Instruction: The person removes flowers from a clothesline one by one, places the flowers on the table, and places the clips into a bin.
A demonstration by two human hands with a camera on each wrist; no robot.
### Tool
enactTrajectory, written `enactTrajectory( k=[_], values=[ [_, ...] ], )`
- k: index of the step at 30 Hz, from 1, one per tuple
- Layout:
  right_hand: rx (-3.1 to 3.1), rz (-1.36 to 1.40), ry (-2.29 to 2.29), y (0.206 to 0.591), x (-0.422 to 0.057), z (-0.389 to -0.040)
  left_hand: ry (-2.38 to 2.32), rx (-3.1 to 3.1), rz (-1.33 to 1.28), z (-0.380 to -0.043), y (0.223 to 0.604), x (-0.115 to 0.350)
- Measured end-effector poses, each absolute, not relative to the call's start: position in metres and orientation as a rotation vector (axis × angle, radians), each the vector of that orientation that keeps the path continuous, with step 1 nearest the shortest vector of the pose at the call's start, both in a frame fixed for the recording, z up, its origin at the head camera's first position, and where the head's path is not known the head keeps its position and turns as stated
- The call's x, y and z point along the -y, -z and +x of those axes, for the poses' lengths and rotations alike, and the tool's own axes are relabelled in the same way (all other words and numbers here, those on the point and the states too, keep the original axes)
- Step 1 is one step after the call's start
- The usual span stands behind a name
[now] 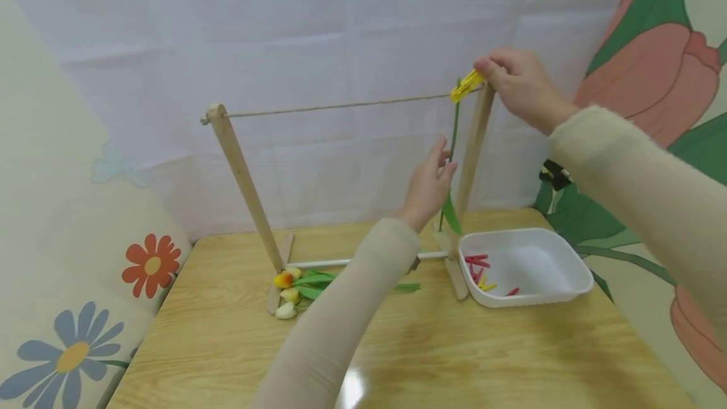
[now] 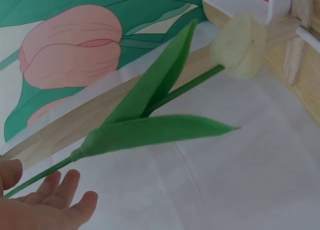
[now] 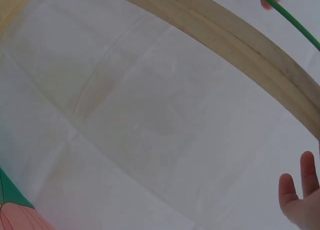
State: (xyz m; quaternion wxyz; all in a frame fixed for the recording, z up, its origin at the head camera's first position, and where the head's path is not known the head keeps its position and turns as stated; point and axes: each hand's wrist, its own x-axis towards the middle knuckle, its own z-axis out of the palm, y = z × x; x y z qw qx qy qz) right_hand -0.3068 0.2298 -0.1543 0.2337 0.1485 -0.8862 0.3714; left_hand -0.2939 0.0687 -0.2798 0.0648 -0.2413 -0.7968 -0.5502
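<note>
My right hand (image 1: 525, 87) pinches a yellow clothespin (image 1: 467, 86) at the right end of a twine line (image 1: 341, 105). The clothespin's jaws are at the line and the top of a green stem. From there an artificial white tulip hangs head down; its bloom (image 2: 240, 47) and green leaves (image 2: 170, 132) show in the left wrist view. My left hand (image 1: 428, 188) is at the stem, fingers loosely extended, with the stem passing between thumb and fingers. In the right wrist view, fingers of the right hand (image 3: 302, 200) show at the edge; the clothespin is out of that view.
The line runs between two wooden posts (image 1: 241, 175) on a wooden table (image 1: 216, 346). Yellow, orange and white tulips (image 1: 289, 295) lie by the left post, partly behind my left sleeve. A white tub (image 1: 539, 264) at right holds several red and yellow clothespins (image 1: 476, 264).
</note>
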Motion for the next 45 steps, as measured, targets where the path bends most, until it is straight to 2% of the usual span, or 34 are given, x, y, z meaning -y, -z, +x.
enactTrajectory(
  k=[14,26,35,45],
  values=[
    [2.341,0.398,-1.100,0.157,-0.225,-0.305,1.765,2.245,-0.649,-0.293,0.275,-0.070],
    [2.014,0.507,-0.944,0.165,-0.215,-0.306,1.834,2.265,-0.532,-0.290,0.277,-0.056],
    [1.865,0.383,-1.185,0.164,-0.214,-0.306,1.806,2.288,-0.490,-0.288,0.282,-0.030],
    [1.783,0.407,-1.225,0.203,-0.230,-0.292,1.812,2.306,-0.541,-0.279,0.293,-0.010]
  ],
)
